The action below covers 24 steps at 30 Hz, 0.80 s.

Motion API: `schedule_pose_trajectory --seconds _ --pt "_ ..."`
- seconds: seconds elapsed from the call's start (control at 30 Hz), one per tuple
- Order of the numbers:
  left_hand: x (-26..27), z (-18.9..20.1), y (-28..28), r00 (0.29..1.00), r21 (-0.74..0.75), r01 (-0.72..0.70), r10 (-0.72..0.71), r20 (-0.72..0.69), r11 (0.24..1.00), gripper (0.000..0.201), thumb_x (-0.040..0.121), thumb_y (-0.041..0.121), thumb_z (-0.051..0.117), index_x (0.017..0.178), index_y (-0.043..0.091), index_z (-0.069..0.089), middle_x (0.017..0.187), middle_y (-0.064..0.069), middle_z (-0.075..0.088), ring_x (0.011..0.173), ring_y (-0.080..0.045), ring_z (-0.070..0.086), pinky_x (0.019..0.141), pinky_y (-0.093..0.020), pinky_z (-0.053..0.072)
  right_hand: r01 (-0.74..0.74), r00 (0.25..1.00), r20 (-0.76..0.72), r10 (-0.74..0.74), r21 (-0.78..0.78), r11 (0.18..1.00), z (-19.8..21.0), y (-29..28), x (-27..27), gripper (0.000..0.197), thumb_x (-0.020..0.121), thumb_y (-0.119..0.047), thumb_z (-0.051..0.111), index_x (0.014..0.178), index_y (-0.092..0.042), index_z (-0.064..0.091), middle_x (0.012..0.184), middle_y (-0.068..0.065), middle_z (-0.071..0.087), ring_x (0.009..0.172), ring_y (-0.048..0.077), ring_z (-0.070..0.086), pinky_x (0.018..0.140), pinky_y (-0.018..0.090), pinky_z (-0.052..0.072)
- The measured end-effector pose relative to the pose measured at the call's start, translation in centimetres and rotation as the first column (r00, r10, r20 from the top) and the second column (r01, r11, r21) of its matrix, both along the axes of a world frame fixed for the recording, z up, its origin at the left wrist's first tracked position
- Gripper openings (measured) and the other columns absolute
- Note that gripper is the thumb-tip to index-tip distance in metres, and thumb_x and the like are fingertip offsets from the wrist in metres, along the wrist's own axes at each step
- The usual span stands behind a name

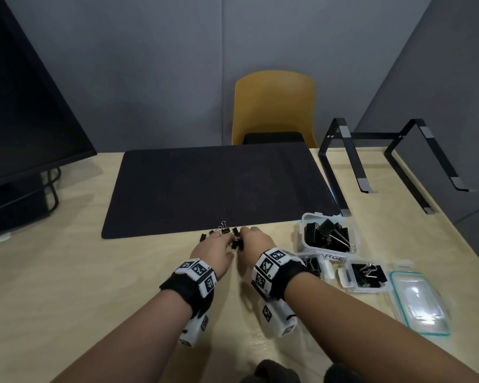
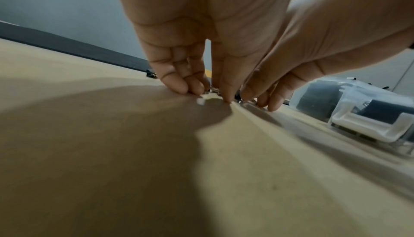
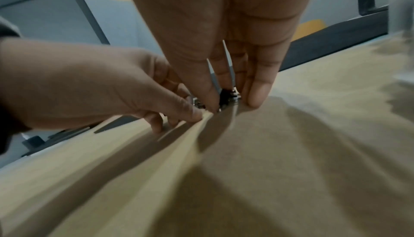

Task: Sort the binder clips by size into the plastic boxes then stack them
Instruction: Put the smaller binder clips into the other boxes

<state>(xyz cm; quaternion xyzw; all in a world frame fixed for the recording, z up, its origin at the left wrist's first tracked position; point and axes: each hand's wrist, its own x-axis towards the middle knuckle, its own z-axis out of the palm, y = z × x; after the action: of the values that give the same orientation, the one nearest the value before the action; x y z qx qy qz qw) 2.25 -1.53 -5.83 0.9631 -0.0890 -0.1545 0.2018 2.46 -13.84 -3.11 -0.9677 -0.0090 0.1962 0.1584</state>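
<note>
Several small black binder clips (image 1: 226, 231) lie in a loose heap on the desk at the front edge of the black mat (image 1: 219, 186). My left hand (image 1: 227, 241) (image 2: 208, 93) points down into the heap, thumb and fingers pinching a clip's silver handles (image 2: 212, 90). Close beside it, my right hand (image 1: 245, 234) (image 3: 233, 103) has a black clip (image 3: 225, 95) pinched between thumb and fingers. To the right, an open clear box (image 1: 307, 218) labelled LARGE holds big clips. A second box (image 1: 327, 268) is half hidden by my right wrist. A third box (image 1: 346, 278) holds middle-sized clips.
A clear lid with a teal seal (image 1: 421, 308) lies at the right, near the desk edge. A dark monitor (image 1: 25, 120) stands at the left and a black laptop stand (image 1: 385, 161) at the back right. A yellow chair (image 1: 274, 106) is behind the desk.
</note>
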Motion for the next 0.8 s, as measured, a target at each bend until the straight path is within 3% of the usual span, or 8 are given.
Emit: schedule_pose_trajectory --seconds 0.33,0.5,0.63,0.8 --pt "-0.1 -0.1 -0.1 0.998 0.019 0.062 -0.062 0.033 0.998 0.036 0.090 0.029 0.051 0.126 0.028 0.051 0.121 0.000 0.054 0.108 -0.022 0.056 0.087 -0.034 0.048 0.018 0.999 0.053 -0.015 -0.054 0.998 -0.6 -0.8 -0.4 0.020 0.088 -0.009 0.048 0.108 -0.004 0.049 0.109 0.017 0.059 0.100 0.035 0.060 0.075 0.036 0.045" --pt "-0.6 0.6 -0.3 0.997 0.035 0.072 -0.073 0.038 0.997 0.035 0.089 0.032 0.052 0.123 0.024 0.051 0.121 -0.001 0.053 0.106 -0.023 0.055 0.085 -0.034 0.048 0.040 0.998 0.045 -0.039 -0.026 0.999 0.1 -1.4 -0.9 0.006 0.088 -0.010 0.048 0.093 -0.008 0.051 0.102 0.016 0.064 0.094 0.035 0.061 0.069 0.032 0.042" --pt "-1.8 1.7 -0.9 0.997 -0.026 0.040 -0.038 0.072 0.999 0.034 0.090 0.034 0.050 0.123 0.025 0.052 0.123 0.003 0.052 0.109 -0.020 0.054 0.086 -0.031 0.045 0.091 0.994 0.048 -0.093 0.051 0.995 1.9 -3.0 -1.6 0.012 0.087 -0.011 0.051 0.095 -0.007 0.058 0.101 0.013 0.064 0.094 0.030 0.060 0.068 0.028 0.041" --pt "-3.5 3.5 -2.4 0.995 -0.153 -0.022 0.037 0.093 0.988 0.027 0.086 0.032 0.054 0.113 0.026 0.058 0.113 0.007 0.053 0.100 -0.015 0.054 0.083 -0.027 0.044 0.052 0.999 -0.014 -0.051 0.093 0.994 4.9 -7.3 -4.2 0.001 0.082 -0.016 0.058 0.082 -0.015 0.058 0.093 0.007 0.061 0.089 0.022 0.057 0.064 0.022 0.039"
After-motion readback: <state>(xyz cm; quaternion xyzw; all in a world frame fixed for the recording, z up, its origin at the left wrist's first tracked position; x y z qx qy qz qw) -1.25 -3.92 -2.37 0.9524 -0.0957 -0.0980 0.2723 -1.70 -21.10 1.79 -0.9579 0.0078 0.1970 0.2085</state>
